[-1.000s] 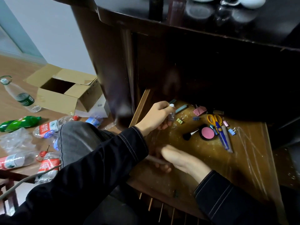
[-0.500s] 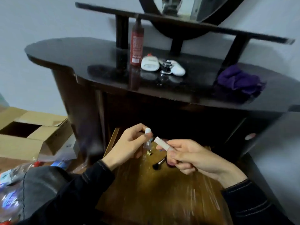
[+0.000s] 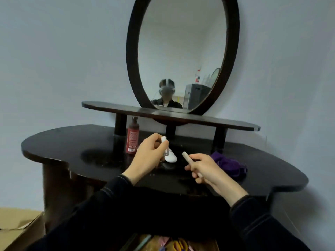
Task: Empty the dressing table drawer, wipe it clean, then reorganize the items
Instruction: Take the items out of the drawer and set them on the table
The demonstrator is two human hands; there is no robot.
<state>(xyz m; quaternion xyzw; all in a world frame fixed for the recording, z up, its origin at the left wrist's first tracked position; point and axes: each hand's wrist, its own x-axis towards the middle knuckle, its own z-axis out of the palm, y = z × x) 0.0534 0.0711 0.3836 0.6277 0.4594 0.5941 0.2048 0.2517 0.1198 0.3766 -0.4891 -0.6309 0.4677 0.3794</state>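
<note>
At the far left, low down, a corner of a cardboard box (image 3: 16, 227) is seen beside the dark cabinet. Above it the glossy dark worktop (image 3: 72, 142) is spread across the view. A red bottle (image 3: 132, 140) is stood upright on it, near the left post of a raised shelf (image 3: 108, 106).

Just right of the bottle, the left hand (image 3: 150, 156) is raised over the worktop. A small clear bottle (image 3: 164, 144) with a white cap is pinched upright between its thumb and curled fingers. A white object (image 3: 171, 157) is laid on the worktop behind that hand, partly hidden by it; what it is cannot be told.

An oval mirror (image 3: 181, 51) in a dark frame is set above the shelf, and the person is reflected in its lower part.

Further right, a pale stick (image 3: 186, 157) is gripped in the right hand (image 3: 204, 169), its fingers curled round it and its free end pointed up and to the left. The two hands are held near each other but apart.

A purple cloth (image 3: 230, 163) is bunched on the worktop just behind the right hand.

At the bottom edge, between the two dark sleeves, part of the open drawer (image 3: 210, 244) is shown, with yellow-handled scissors (image 3: 178, 245) and other small things lying in it.
</note>
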